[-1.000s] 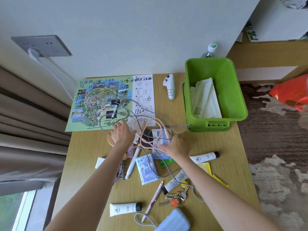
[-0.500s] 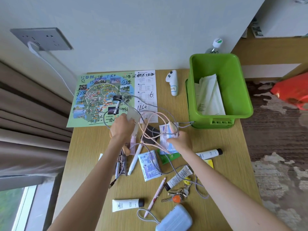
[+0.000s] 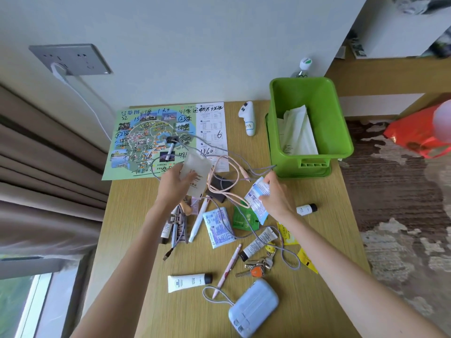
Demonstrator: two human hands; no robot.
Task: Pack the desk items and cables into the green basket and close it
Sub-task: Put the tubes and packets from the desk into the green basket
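The green basket [image 3: 341,132] stands open at the desk's far right with white paper packets inside. My left hand [image 3: 174,185] holds a translucent white pouch [image 3: 196,170] lifted above the desk. My right hand [image 3: 277,200] grips a blue-and-white packet [image 3: 256,193] just left of the basket's front. Pink and grey cables [image 3: 227,172] loop between my two hands, over a dark wallet-like item [image 3: 218,189]. Pens, another blue packet [image 3: 219,226], a green sachet [image 3: 244,219], tubes and keys [image 3: 256,265] lie scattered below.
A printed map sheet [image 3: 146,140] covers the desk's far left. A white handheld device [image 3: 249,118] lies beside the basket. A blue power bank [image 3: 252,307] and white tube [image 3: 189,281] sit near the front edge. A curtain hangs left; a red bag [image 3: 415,135] lies on the floor at right.
My left hand has lifted the white pouch off the desk. My right hand has picked up the blue-and-white packet and shifted right toward the basket. The cables shifted with them.
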